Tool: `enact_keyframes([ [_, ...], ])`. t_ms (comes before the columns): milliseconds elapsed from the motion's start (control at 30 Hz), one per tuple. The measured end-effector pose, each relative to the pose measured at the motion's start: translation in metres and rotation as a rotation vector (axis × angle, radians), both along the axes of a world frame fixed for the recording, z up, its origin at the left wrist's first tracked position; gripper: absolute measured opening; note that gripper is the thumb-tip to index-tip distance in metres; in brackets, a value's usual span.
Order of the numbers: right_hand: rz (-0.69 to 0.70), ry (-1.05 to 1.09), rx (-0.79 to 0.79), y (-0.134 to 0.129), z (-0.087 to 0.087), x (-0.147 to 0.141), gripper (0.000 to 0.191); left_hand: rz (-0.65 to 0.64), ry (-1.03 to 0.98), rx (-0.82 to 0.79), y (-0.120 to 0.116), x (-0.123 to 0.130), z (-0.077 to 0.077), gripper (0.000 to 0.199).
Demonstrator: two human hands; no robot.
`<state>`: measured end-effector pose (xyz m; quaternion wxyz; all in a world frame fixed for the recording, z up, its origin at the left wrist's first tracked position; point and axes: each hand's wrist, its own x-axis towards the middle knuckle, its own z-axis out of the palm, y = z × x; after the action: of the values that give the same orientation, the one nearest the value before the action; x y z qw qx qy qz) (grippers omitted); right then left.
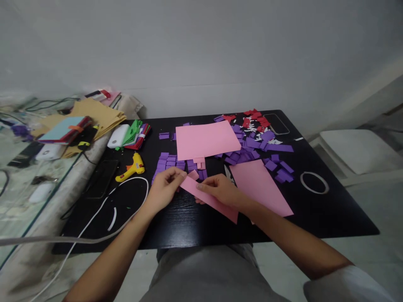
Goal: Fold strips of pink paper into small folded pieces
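Between my hands, above the front of the black table, runs a long pink paper strip (217,203). My left hand (164,187) pinches its left end between thumb and fingers. Farther along the strip, my right hand (222,191) grips it with the thumb on top and fingers beneath. Just beyond my hands lie small folded pink pieces (199,162), next to rows of folded purple paper pieces (168,161). A large pink sheet (206,140) lies behind them, and another pink sheet (260,186) rests right of my right hand. Scissors (229,173), partly hidden, show beside that sheet.
A yellow glue gun (132,167) and a white cable (103,203) lie at left, near a dark phone (102,179). Purple paper pieces (242,155) and red scraps (256,119) are heaped at the back right. A clear ring (314,183) sits near the right edge.
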<state>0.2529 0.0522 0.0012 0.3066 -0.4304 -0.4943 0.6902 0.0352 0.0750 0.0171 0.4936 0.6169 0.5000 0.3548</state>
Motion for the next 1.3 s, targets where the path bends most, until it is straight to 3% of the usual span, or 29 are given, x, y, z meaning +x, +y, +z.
enact_keyframes([
  [200,0.103,-0.128,-0.138,-0.016,0.012,0.026,0.041,0.116,0.031,-0.032,-0.019,-0.04,0.004,0.03],
  [333,0.175,-0.235,-0.133,-0.023,0.012,0.032,0.038,0.066,0.144,-0.046,-0.038,-0.056,-0.001,0.028],
  [433,0.286,-0.311,-0.065,-0.029,0.006,0.03,0.033,0.089,0.374,0.236,-0.06,-0.056,-0.006,0.019],
  [500,0.34,-0.345,-0.025,-0.034,-0.001,0.027,0.032,-0.074,0.41,0.341,-0.074,-0.05,-0.01,0.022],
  [567,0.369,-0.383,0.02,-0.036,-0.007,0.023,0.031,-0.215,0.4,0.304,-0.083,-0.042,-0.014,0.024],
  [733,0.414,-0.487,0.124,-0.035,-0.012,0.018,0.028,-0.335,0.353,-0.059,-0.077,-0.03,-0.024,0.027],
  [900,0.342,-0.609,0.22,-0.045,-0.009,0.02,0.02,-0.337,0.391,-0.073,-0.069,-0.029,-0.026,0.024],
  [1000,0.181,-0.754,0.41,-0.071,-0.013,0.021,0.011,-0.333,0.414,-0.034,-0.082,-0.028,-0.027,0.022],
  [1067,0.08,-0.786,0.73,-0.094,-0.021,0.021,0.02,-0.328,0.421,-0.008,-0.096,-0.026,-0.03,0.021],
  [1167,0.081,-0.634,1.112,-0.127,-0.034,0.018,0.015,-0.3,0.477,0.092,-0.117,-0.024,-0.036,0.021],
  [1300,0.131,-0.633,1.219,-0.149,-0.047,0.015,0.018,-0.276,0.591,0.323,-0.131,-0.023,-0.044,0.024],
])
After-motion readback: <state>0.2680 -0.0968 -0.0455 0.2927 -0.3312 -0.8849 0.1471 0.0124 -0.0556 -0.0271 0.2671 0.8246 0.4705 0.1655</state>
